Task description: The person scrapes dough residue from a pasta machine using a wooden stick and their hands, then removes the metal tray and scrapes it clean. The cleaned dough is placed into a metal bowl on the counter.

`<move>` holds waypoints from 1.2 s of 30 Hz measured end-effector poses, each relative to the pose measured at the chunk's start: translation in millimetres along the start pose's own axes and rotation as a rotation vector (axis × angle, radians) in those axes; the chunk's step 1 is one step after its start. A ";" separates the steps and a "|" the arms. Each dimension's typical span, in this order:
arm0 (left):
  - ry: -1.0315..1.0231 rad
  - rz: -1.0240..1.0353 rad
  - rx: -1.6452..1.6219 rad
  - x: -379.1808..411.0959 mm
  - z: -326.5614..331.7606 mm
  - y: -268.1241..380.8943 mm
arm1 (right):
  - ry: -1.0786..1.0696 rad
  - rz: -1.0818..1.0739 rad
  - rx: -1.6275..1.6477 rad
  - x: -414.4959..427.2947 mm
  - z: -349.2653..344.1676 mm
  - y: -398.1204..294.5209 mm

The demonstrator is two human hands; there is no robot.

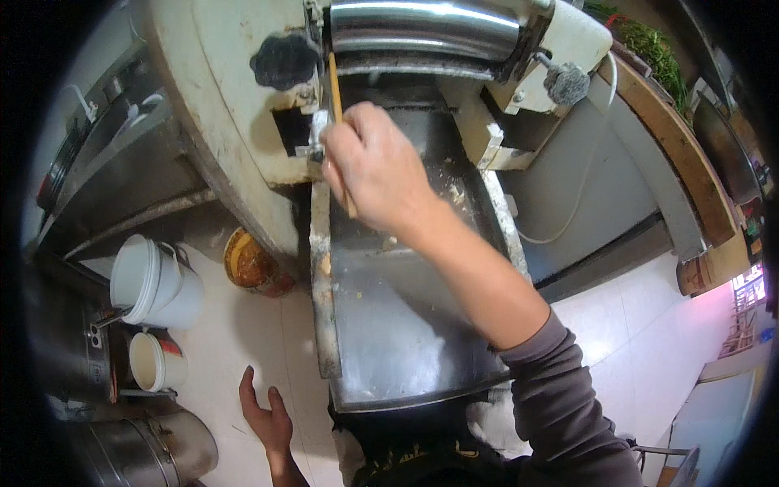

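My right hand (378,167) grips a thin wooden stick (335,88), whose far tip touches or nearly touches the machine at the left end of a shiny steel roller (426,27). The stick's near end sticks out below my fist. Under that hand and forearm slopes a metal tray (389,304), with pale crumbs scattered on its upper part. Off the tray's left side, my left hand (266,420) hangs over the floor, thumb and fingers apart, holding nothing. The cream-painted roller machine (225,79) has a black lobed knob (285,61) on the left and a whitened one (566,83) on the right.
White plastic buckets (182,292) and a stained yellow tub (249,262) stand on the tiled floor at left, near a steel drum (182,447). A pale cable (584,189) loops down at right. Green stalks (654,52) lie beyond a wooden board edge (688,158).
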State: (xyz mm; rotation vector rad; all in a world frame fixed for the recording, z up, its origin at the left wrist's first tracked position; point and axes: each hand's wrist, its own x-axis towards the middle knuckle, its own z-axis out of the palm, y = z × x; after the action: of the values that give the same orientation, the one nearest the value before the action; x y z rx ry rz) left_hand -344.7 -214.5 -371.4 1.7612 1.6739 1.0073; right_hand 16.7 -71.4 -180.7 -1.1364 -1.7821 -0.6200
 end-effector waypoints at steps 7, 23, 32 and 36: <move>-0.035 0.054 0.016 10.4 -3.8 17.2 | 0.102 -0.030 -0.031 22.4 15.5 17.5; -0.080 0.401 -0.334 105.7 24.3 173.9 | -0.123 -0.005 -0.011 55.9 -29.3 -13.4; -0.392 -0.071 -1.239 192.1 110.1 274.5 | -0.048 -0.029 0.012 36.7 -52.3 -28.2; -0.507 -0.258 -1.643 222.9 135.4 286.1 | -0.013 0.023 0.058 45.1 -60.1 -37.5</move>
State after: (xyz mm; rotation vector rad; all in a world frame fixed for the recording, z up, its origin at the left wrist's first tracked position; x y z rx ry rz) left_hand -70.3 -10.0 -190.5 0.5307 0.3137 1.0912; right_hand 1.1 -115.3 -110.9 -1.1229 -1.7843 -0.5449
